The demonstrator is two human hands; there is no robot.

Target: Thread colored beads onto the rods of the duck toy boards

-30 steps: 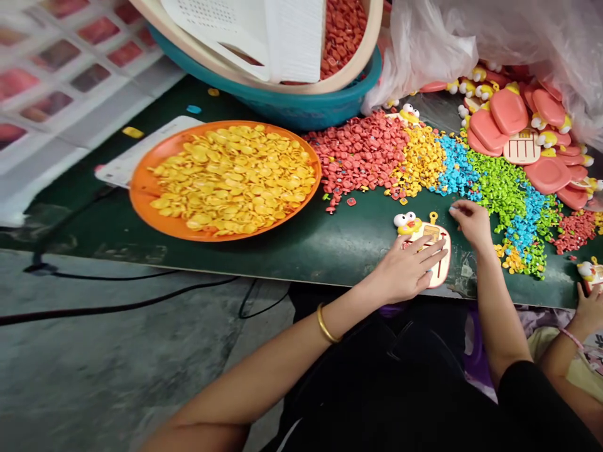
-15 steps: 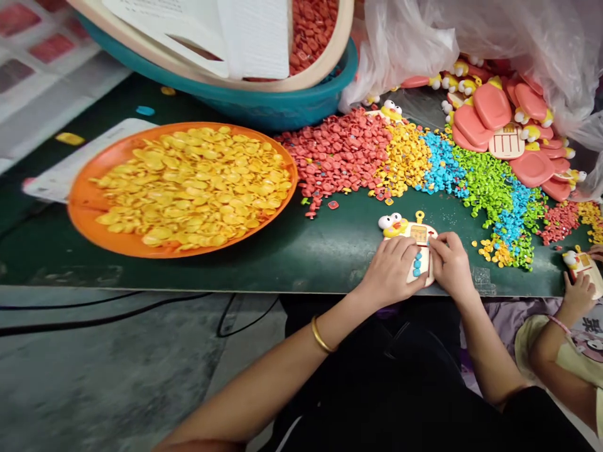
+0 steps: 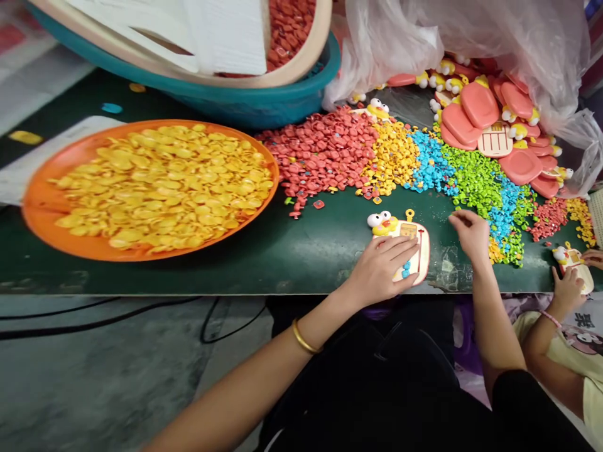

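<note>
The left hand [image 3: 379, 269] lies flat, fingers spread, pinning the duck toy [image 3: 400, 242] at the worktop [image 3: 292, 251] edge. The right hand [image 3: 468, 231] pinches among green buttons [image 3: 475, 179]; whether it grips one, I cannot tell. A nudge could tip the toy off.

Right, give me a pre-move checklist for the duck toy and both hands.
1. Duck toy flat on table: ok.
2. Left hand pinning the toy: ok.
3. Right hand at the green and blue buttons: ok.
4. Button pinched in right fingertips: cannot tell.
5. Blue buttons seated in the toy: cannot tell how many.
6. Other person's hand apart from this toy: ok.
</note>
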